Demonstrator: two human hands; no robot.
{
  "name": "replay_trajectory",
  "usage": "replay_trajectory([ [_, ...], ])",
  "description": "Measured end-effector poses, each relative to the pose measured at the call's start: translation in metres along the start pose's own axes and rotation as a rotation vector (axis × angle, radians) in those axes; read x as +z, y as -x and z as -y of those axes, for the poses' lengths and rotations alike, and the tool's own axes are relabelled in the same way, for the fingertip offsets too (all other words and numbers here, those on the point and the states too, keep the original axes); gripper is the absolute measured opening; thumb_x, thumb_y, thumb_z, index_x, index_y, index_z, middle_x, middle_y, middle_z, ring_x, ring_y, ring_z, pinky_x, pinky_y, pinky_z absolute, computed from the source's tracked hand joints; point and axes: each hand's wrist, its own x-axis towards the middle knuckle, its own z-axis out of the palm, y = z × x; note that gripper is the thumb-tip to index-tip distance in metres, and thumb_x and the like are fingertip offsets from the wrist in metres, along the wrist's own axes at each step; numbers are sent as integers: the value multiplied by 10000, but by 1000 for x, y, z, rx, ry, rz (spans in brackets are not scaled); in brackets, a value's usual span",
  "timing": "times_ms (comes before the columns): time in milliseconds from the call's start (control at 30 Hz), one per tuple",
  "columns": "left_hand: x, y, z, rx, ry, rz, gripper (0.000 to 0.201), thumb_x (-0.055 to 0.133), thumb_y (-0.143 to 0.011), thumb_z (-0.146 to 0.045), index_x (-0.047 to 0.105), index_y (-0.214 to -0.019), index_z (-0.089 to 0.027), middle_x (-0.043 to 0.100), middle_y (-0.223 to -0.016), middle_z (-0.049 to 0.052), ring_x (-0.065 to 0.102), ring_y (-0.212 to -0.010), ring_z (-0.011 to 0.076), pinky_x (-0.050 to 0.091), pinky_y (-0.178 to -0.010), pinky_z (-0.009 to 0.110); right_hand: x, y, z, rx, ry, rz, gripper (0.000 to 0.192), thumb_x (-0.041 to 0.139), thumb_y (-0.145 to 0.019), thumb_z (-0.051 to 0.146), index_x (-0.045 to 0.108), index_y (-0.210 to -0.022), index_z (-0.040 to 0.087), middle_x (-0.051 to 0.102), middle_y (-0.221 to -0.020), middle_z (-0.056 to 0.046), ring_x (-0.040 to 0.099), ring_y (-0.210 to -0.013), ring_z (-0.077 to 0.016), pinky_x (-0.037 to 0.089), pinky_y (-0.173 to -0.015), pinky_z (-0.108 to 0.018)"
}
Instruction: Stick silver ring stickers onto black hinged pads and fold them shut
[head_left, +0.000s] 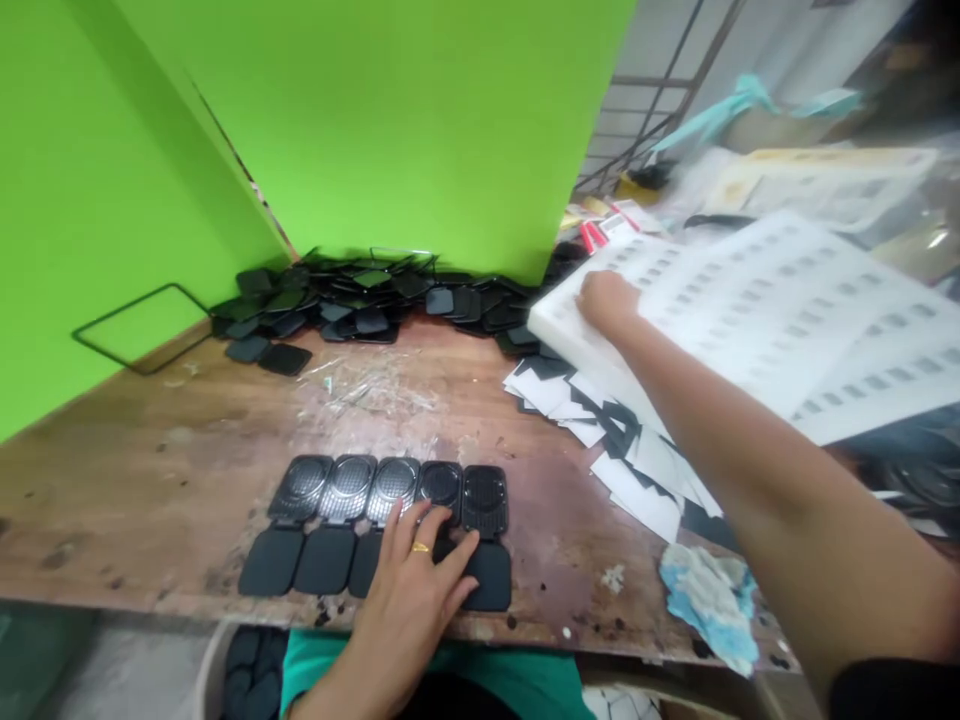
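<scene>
Bright green panels wall off the left and back of the worn wooden tabletop (187, 440), and I read the scene from that side. Against the back edge lies a loose heap of black parts (352, 300). Near the front edge I see a row of five black hinged cases (390, 525), opened flat, their long axes pointing away from me and the row running along the edge, presumably so each lies reachable. My left hand (420, 590) rests spread on the right end of the row, pressing, not gripping. White and black cards (637, 460) fan toward the right edge. My right hand (607, 300) lies on a white foam tray (787, 310); whether it grips, I cannot tell.
</scene>
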Motion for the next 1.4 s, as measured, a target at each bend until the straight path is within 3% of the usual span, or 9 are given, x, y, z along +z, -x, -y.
replay_trajectory([
  [333,-6,-4,-4,-4,6,90,307,700,-849,-361,691,-1145,-277,556,-1238,104,452,-1254,340,347,-1099,653,5,15,-5,-17,18,-87,314,484,-870,156,635,-1127,56,612,-1182,-245,589,-1051,-342,463,-866,-445],
  [500,-10,-8,-8,-16,27,115,241,673,-873,-331,701,-1100,-254,562,-1234,101,446,-1274,332,347,-1113,634,4,3,-3,13,-31,-21,245,594,-814,164,658,-1010,31,633,-1078,-270,597,-1016,-361,461,-846,-460],
  [633,-10,-10,-10,-15,20,115,233,683,-869,-302,695,-1089,-226,581,-1213,97,440,-1279,329,322,-1138,619,0,4,-1,18,-97,-85,165,577,-803,166,637,-925,74,643,-995,-225,603,-950,-322,470,-835,-451],
  [867,3,-7,-8,36,32,102,238,677,-878,-342,669,-1078,-214,642,-1088,41,493,-1220,301,267,-1171,590,-30,71,11,-87,-443,-314,92,544,-799,174,588,-880,166,636,-802,-63,589,-720,-193,496,-734,-353],
  [900,4,-7,-8,38,33,101,237,673,-881,-343,666,-1080,-214,645,-1086,39,494,-1219,299,255,-1176,587,-34,90,15,-123,-552,-248,100,584,-781,187,596,-879,173,635,-750,-39,584,-650,-174,500,-677,-330],
  [1000,3,-9,-8,38,27,105,231,683,-875,-340,667,-1064,-209,654,-1070,39,499,-1215,299,250,-1175,582,-37,154,28,-226,-720,237,146,662,-777,295,639,-863,180,646,-653,-10,583,-536,-147,499,-575,-292],
  [1133,-1,-11,-9,50,12,119,247,708,-854,-356,681,-1043,-198,664,-1059,44,505,-1209,309,279,-1155,580,-14,219,36,-157,-893,671,215,711,-729,371,651,-804,179,632,-596,11,574,-495,-128,495,-520,-265],
  [1233,-3,-11,-9,53,2,127,264,709,-853,-366,682,-1055,-197,662,-1077,44,502,-1213,316,274,-1156,583,9,240,38,-61,-970,789,221,710,-718,366,649,-809,173,636,-611,13,567,-490,-114,486,-496,-247],
  [1400,-4,-12,-9,57,7,126,266,707,-856,-362,682,-1057,-189,659,-1070,54,497,-1214,316,276,-1150,595,27,247,39,5,-938,778,130,648,-760,298,652,-798,173,596,-555,35,558,-472,-113,484,-484,-238],
])
